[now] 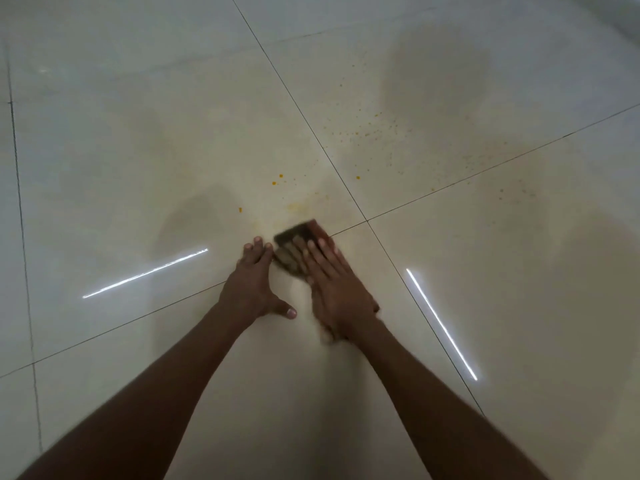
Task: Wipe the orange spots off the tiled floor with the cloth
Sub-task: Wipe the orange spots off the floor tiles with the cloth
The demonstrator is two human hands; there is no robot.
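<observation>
**Cloth mid-wipe, most of the spatter not yet reached**

The cloth (294,249), dark and blurred, lies flat on the tiled floor (138,150) just on the near side of the grout cross, under the fingers of the right hand (334,289). That hand is laid flat with its fingers close together, pressing the cloth down rather than pinching it. The left hand (252,284) rests just beside the cloth, fingers spread and thumb out, braced on the tile as a prop.

A faint orange smear sits just beyond the cloth. A few bright orange spots (277,180) lie a little farther off, and a fine scatter of specks runs across the far right tile.

The risk, as I judge it, is smearing: a cloth already loaded with orange could drag a film over clean tile instead of lifting it. The small far specks are easy to miss against the glare, and a palm braced on glossy, perhaps damp tile could slip.
</observation>
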